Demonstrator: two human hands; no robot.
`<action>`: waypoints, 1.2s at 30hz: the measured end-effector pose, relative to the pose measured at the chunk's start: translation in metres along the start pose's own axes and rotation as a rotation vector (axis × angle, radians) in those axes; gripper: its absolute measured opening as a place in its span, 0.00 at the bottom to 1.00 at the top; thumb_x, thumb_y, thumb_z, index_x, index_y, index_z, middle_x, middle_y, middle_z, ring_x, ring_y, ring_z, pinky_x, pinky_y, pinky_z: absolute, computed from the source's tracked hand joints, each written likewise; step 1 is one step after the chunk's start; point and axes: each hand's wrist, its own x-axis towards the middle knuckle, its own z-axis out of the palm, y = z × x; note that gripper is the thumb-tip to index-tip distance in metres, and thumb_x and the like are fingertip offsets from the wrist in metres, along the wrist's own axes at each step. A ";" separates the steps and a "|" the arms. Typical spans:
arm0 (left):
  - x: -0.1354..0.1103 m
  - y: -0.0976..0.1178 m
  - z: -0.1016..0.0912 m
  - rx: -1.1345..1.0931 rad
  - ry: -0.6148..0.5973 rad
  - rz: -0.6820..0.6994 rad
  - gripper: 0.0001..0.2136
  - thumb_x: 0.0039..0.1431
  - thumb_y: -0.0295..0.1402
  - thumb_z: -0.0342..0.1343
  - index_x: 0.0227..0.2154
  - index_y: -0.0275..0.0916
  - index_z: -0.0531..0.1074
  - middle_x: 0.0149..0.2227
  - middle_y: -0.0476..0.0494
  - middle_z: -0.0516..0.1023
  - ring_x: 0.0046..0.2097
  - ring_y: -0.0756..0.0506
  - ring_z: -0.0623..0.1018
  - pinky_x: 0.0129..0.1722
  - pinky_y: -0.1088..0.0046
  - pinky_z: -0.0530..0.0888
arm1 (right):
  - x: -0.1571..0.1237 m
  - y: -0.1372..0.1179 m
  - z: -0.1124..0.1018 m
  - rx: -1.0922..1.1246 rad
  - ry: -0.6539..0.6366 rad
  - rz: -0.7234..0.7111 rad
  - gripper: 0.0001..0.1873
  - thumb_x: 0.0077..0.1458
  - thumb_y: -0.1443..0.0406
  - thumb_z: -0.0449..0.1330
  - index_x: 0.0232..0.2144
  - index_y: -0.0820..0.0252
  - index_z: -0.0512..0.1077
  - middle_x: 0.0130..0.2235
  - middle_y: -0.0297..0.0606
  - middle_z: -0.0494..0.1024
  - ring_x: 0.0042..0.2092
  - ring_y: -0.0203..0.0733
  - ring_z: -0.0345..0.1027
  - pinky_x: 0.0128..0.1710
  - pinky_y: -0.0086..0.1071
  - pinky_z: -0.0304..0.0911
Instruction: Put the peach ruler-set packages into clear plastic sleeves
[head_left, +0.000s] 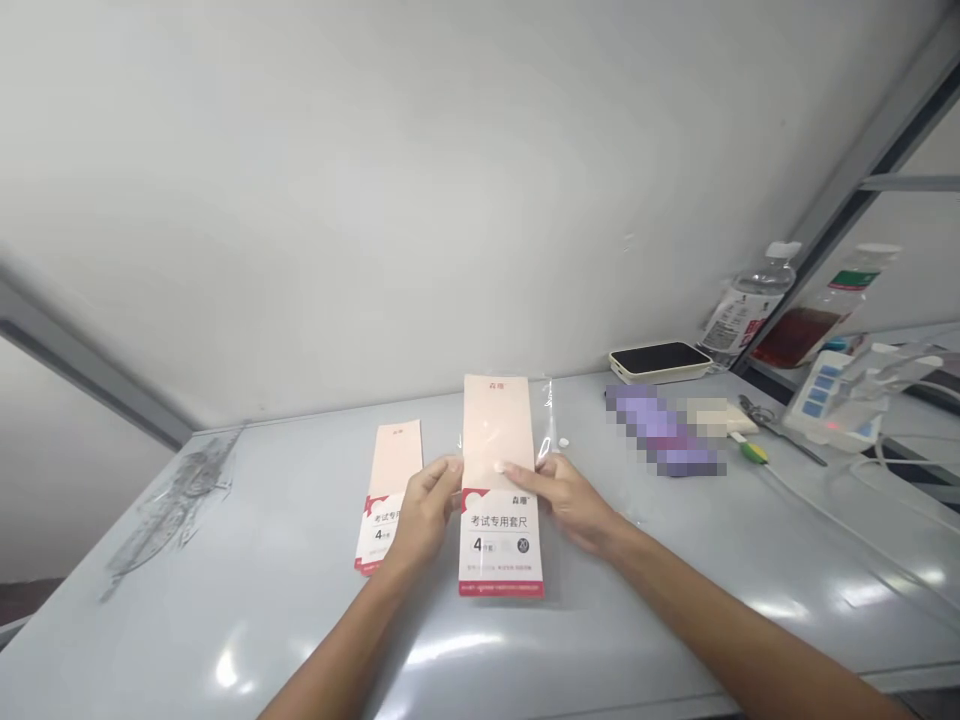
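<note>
Left grip (424, 510) pinched on the near left edge of a pink-and-white ruler-set packet (499, 545); right grip (562, 498) closed on its right side, thumb flat across the face; packet on the worktop (225, 560); second packet (380, 480) just left of it.

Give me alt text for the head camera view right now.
The left hand and right hand grip a pink-and-white exam ruler set packet on a pale grey table. A similar packet lies just left of it.

Left hand (424, 512): bare, nothing worn.
Right hand (568, 503): bare, nothing worn.
Left forearm (337, 640): bare to frame edge.
Right forearm (739, 640): bare to frame edge.
</note>
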 end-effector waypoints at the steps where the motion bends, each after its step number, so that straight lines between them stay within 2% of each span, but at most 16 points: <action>1: 0.001 0.000 -0.003 0.051 -0.044 0.001 0.14 0.55 0.43 0.47 0.25 0.36 0.66 0.23 0.49 0.69 0.24 0.51 0.69 0.25 0.76 0.66 | 0.000 -0.002 -0.003 -0.010 -0.001 -0.002 0.16 0.47 0.57 0.60 0.32 0.66 0.74 0.30 0.42 0.78 0.31 0.42 0.71 0.33 0.34 0.64; 3: 0.003 -0.002 -0.007 0.228 -0.059 0.033 0.15 0.55 0.42 0.47 0.20 0.37 0.62 0.19 0.51 0.65 0.22 0.52 0.67 0.23 0.76 0.64 | 0.000 -0.004 -0.007 -0.048 -0.013 -0.004 0.16 0.47 0.57 0.60 0.32 0.66 0.74 0.30 0.43 0.78 0.32 0.43 0.71 0.33 0.35 0.64; 8: 0.001 -0.018 -0.008 0.907 0.135 0.314 0.14 0.55 0.38 0.45 0.17 0.38 0.59 0.17 0.52 0.61 0.21 0.53 0.60 0.21 0.77 0.55 | 0.001 0.004 -0.005 -0.199 0.012 0.022 0.14 0.44 0.59 0.62 0.30 0.65 0.73 0.30 0.41 0.77 0.32 0.44 0.71 0.31 0.34 0.64; 11: -0.002 -0.023 -0.005 1.089 0.116 0.432 0.14 0.57 0.36 0.42 0.17 0.38 0.59 0.18 0.52 0.61 0.20 0.53 0.58 0.22 0.76 0.53 | 0.001 0.010 0.001 -0.232 0.020 0.026 0.14 0.45 0.58 0.61 0.30 0.64 0.73 0.30 0.40 0.77 0.32 0.42 0.71 0.29 0.32 0.64; 15: -0.005 -0.016 -0.002 0.966 -0.022 0.387 0.13 0.59 0.36 0.40 0.21 0.38 0.61 0.20 0.51 0.61 0.22 0.52 0.60 0.23 0.76 0.56 | 0.000 0.012 0.004 -0.218 0.029 0.007 0.14 0.47 0.57 0.59 0.29 0.64 0.73 0.28 0.38 0.76 0.30 0.40 0.69 0.28 0.30 0.62; 19: -0.006 -0.010 -0.001 0.729 -0.010 0.300 0.14 0.60 0.38 0.40 0.20 0.39 0.57 0.22 0.51 0.61 0.25 0.52 0.62 0.25 0.76 0.59 | -0.001 0.011 0.002 -0.197 0.069 -0.037 0.16 0.49 0.56 0.58 0.24 0.65 0.72 0.24 0.37 0.74 0.27 0.38 0.68 0.25 0.29 0.61; 23: -0.005 -0.008 0.002 0.391 -0.009 0.124 0.11 0.55 0.40 0.48 0.24 0.39 0.56 0.21 0.55 0.61 0.23 0.54 0.62 0.22 0.78 0.59 | -0.003 0.009 0.003 -0.130 0.007 -0.067 0.17 0.51 0.55 0.56 0.30 0.65 0.73 0.25 0.38 0.75 0.29 0.40 0.70 0.27 0.31 0.63; 26: -0.005 -0.005 0.005 0.184 -0.076 0.062 0.10 0.56 0.40 0.48 0.29 0.39 0.59 0.24 0.53 0.64 0.24 0.53 0.65 0.23 0.78 0.61 | -0.005 0.007 0.004 -0.138 -0.023 -0.090 0.17 0.52 0.55 0.55 0.31 0.64 0.73 0.26 0.38 0.75 0.29 0.41 0.70 0.28 0.32 0.64; 30: -0.005 -0.004 0.007 0.153 -0.158 0.038 0.12 0.56 0.41 0.47 0.27 0.37 0.64 0.24 0.50 0.67 0.26 0.52 0.67 0.25 0.77 0.63 | -0.004 0.006 0.004 -0.198 -0.024 -0.082 0.17 0.51 0.55 0.55 0.28 0.63 0.72 0.26 0.38 0.75 0.29 0.41 0.69 0.27 0.32 0.63; 36: -0.003 -0.007 0.005 0.138 -0.153 -0.018 0.13 0.55 0.42 0.48 0.25 0.36 0.65 0.23 0.51 0.67 0.24 0.52 0.66 0.24 0.77 0.62 | -0.003 0.008 0.003 -0.232 -0.010 -0.053 0.18 0.50 0.53 0.55 0.28 0.63 0.72 0.27 0.38 0.74 0.29 0.39 0.68 0.27 0.30 0.62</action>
